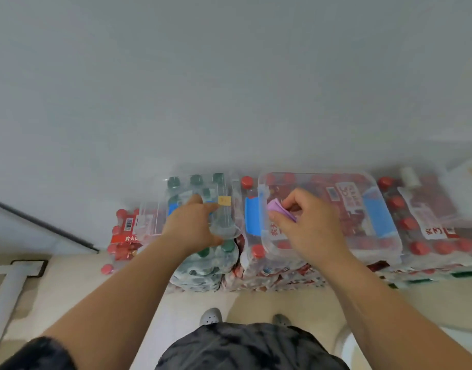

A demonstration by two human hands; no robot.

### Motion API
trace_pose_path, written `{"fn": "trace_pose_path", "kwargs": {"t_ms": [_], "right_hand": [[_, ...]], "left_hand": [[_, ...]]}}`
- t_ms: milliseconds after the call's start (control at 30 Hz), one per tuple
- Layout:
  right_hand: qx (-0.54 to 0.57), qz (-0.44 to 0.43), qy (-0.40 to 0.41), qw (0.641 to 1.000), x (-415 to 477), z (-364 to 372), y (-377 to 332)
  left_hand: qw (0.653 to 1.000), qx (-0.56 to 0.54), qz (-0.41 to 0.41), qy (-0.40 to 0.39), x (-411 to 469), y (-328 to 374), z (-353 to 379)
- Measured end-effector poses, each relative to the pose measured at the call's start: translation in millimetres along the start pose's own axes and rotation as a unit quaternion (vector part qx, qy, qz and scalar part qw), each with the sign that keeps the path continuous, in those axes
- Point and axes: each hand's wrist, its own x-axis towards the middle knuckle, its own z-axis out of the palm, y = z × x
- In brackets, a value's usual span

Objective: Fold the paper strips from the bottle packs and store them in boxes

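purple paper strip (279, 210): folded up small, pinched by the right hand (309, 225) between thumb and curled fingers (292, 202), so those are clamped on it. It sticks out to the left of them, hanging just over the open top of the big box.
big clear box (252, 220): right under the right fingers. It has blue latches on both ends and sits on top of the red-capped bottle packs (429, 236).
left hand (195, 225): reaching forward over the small clear box (152, 217), fingers stretched out, thumb spread toward the near edge. Honestly can't tell if it's gripping the box or just resting on it, the shot's too blurry.
yellow slip (224, 200): tiny thing just past the left fingertips, looks like it's at the small box's right end.
green-capped bottle pack (205, 263): under the small box, below the left fingers, snug against the red-capped packs.
wall (229, 76): plain grey, behind all the packs, beyond both hands.
floor (69, 289): pale tiles, the packs stand on it, with the person's grey shoes (211, 316) near the packs.
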Motion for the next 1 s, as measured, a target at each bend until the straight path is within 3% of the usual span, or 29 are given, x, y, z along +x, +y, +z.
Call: {"fn": "trace_pose_path", "kwargs": {"t_ms": [133,400,567,700,1000], "right_hand": [[-0.027,0.017,0.014,0.999,-0.7,-3.7,-0.9],[-0.068,0.047,-0.019,0.996,15.1,-23.3,11.5],[-0.094,0.040,-0.106,0.989,49.2,-41.6,27.8],[-0.095,0.036,-0.175,0.979,72.3,-34.5,30.7],[-0.178,-0.055,-0.399,0.898,90.4,-17.3,49.8]], "left_hand": [[0.999,-0.002,0.030,-0.024,5.5,-2.7,10.0],[0.977,-0.155,0.078,0.123,-4.6,27.5,-21.1],[0.957,-0.259,0.056,0.122,-5.9,72.0,-27.5],[0.961,-0.244,0.037,0.124,-7.2,84.4,-17.0],[0.937,-0.328,-0.046,0.113,-33.4,102.2,10.0]]}}
